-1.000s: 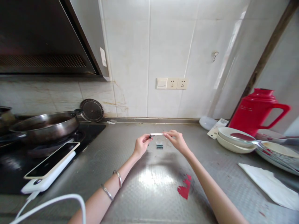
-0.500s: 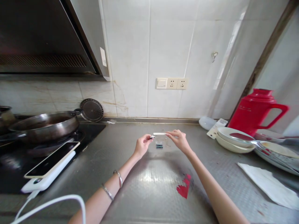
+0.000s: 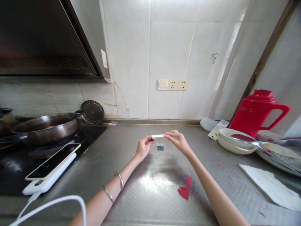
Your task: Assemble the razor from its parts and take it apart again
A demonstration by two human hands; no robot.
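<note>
Over the metal counter, my left hand (image 3: 143, 147) pinches a small dark and silver piece (image 3: 153, 138), too small to name. A thin white stick (image 3: 158, 136) is pinched at its right end by the fingers of my right hand (image 3: 176, 140). The stick's left end meets or overlaps the small piece; I cannot tell whether it is inside it. Just below, on the counter between my hands, is a small clear case (image 3: 160, 146) with teal and dark bands. Nearer to me lies a torn red scrap (image 3: 185, 189).
At left, a phone (image 3: 53, 161) rests on a white power bank (image 3: 48, 182) with a cable, beside a pan (image 3: 47, 127) on the cooktop. A red thermos (image 3: 256, 110), bowls (image 3: 235, 144) and a white paper sheet (image 3: 270, 188) stand or lie at right.
My right hand has moved a little left with the white stick, whose left end now reaches over the small piece in my left hand. My left hand has hardly moved.
</note>
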